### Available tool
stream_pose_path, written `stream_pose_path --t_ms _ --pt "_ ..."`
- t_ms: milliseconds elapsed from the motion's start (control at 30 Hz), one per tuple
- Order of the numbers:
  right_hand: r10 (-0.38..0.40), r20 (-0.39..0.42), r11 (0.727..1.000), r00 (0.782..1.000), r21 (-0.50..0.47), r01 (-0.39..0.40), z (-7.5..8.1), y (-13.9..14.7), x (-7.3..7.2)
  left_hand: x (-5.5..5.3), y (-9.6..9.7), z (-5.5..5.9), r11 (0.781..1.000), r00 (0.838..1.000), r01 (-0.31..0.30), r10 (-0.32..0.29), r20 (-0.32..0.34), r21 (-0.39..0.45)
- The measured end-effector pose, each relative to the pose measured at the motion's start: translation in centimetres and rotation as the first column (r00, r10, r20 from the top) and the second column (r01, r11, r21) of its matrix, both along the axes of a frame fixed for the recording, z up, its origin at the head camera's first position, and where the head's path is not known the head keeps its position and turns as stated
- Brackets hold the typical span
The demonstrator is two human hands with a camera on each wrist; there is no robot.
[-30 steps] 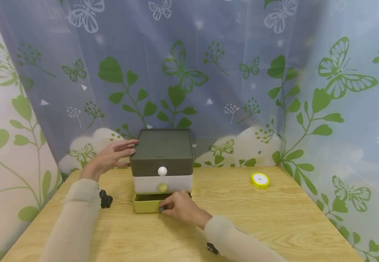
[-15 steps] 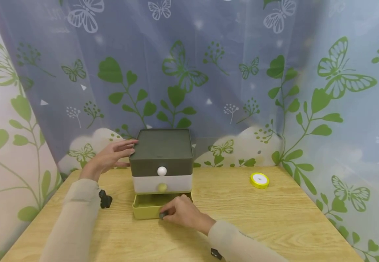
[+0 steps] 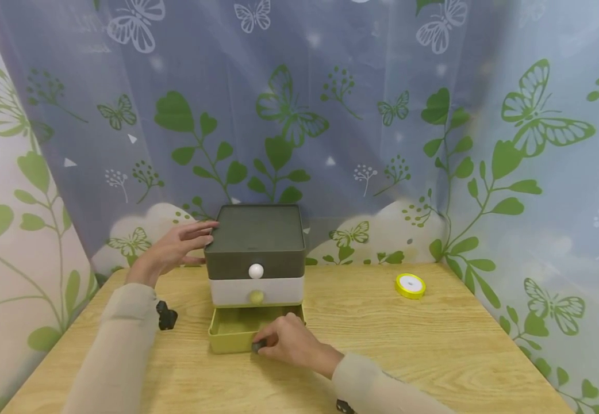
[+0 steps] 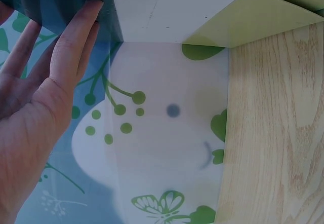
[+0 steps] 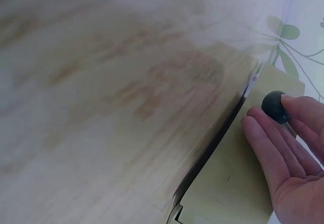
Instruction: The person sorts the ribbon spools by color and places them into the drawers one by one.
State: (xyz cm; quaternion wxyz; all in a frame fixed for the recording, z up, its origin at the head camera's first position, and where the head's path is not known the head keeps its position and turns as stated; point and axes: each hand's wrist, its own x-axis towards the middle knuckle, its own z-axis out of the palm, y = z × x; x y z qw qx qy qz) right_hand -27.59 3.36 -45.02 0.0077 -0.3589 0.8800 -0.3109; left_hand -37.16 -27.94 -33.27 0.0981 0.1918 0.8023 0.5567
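A small drawer cabinet [image 3: 258, 228] with a dark green top stands on the table, its upper drawer dark, its middle drawer [image 3: 284, 291] white. The yellow-green bottom drawer [image 3: 229, 342] is pulled out, and no contents show in its visible part. My right hand [image 3: 291, 342] pinches the dark round knob [image 5: 275, 107] of that drawer between thumb and fingers. At the cabinet's upper left edge, my left hand [image 3: 172, 247] rests with fingers extended, fingertips on the dark top section. The left wrist view shows those fingers [image 4: 71, 46] straight against the cabinet's side.
A yellow-rimmed white roll [image 3: 410, 286] lies on the wooden table [image 3: 434, 356] to the right. Black wrist-camera pieces show beside both forearms. A patterned curtain [image 3: 351, 172] hangs close behind the cabinet and along both sides.
The bottom drawer has slid further out toward me, with my right hand pinching its knob and moving along. My left hand has stayed in place on the cabinet.
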Motion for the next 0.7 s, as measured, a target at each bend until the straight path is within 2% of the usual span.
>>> stream_pose_path --t_ms 500,700 --pt "0.037 0.032 0.999 0.999 -0.031 -0.036 0.1 0.4 1.0 0.1 0.0 -0.1 1.0 1.0 0.0 0.0 -0.006 0.0" --pt "0.043 0.011 0.999 0.999 -0.025 -0.043 0.2 0.4 1.4 0.1 0.1 0.1 1.0 1.0 -0.002 0.002 -0.005 -0.002"
